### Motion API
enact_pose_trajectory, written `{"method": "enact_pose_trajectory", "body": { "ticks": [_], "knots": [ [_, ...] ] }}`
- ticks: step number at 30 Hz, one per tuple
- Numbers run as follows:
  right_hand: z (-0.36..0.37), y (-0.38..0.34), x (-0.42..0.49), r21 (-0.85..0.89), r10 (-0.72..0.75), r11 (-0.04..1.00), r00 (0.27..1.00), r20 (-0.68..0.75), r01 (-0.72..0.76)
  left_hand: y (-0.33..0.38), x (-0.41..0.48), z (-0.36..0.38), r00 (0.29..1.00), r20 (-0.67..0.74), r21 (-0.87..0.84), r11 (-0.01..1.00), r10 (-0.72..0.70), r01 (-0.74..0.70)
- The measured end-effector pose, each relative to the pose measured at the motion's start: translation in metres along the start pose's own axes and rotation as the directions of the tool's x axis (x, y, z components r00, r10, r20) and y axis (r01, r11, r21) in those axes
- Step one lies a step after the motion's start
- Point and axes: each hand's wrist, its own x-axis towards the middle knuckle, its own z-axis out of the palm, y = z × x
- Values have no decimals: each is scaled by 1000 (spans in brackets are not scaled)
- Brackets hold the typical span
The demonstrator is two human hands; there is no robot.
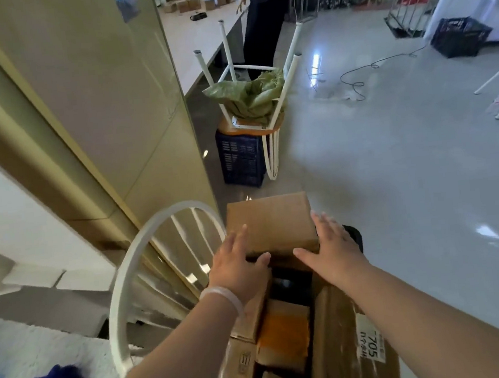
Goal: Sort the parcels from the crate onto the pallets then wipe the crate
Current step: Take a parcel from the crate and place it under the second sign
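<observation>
A brown cardboard parcel is lifted at the far end of the black crate. My left hand grips its left near edge, thumb curled under the box. On its right side rests my right hand, fingers fairly straight and thumb along the near edge. Below my arms the crate holds several more cardboard parcels, among them an orange-topped one and a long one with a white label reading 705.
A white chair back stands at my left beside a beige wall panel. Ahead, an upturned white stool with a green sack sits on a dark blue crate. A person stands by a long table. Another black crate is far right.
</observation>
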Motion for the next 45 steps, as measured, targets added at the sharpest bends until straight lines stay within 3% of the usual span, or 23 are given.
{"method": "enact_pose_trajectory", "body": {
  "ticks": [10, 15, 23, 26, 31, 36, 45],
  "knots": [
    [25, -10, 89, 272, 271, 913, 951, 151, -303, -36, 119, 11, 974, 169, 32, 989, -148, 145],
    [35, -11, 94, 368, 346, 851, 927, 146, -375, -38, 128, 15, 969, 201, -102, 981, -144, 167],
    [5, -28, 74, 523, 351, 806, 935, -44, -278, -14, 104, -9, 993, 40, -275, 954, -114, 121],
    [-10, -30, 54, 560, 345, 788, 937, -56, -256, -1, 89, -21, 990, -5, -350, 928, -140, 129],
    [-27, -21, 13, 618, 385, 731, 923, -20, -291, 19, 51, -32, 985, -74, -525, 846, -159, 97],
    [-48, -17, -23, 696, 346, 687, 936, -61, -208, 36, 10, -40, 947, -127, -682, 719, -294, 132],
    [-66, -3, -66, 738, 240, 668, 966, -96, -93, 41, -56, -33, 986, -88, -704, 709, -145, 42]
  ]
}}
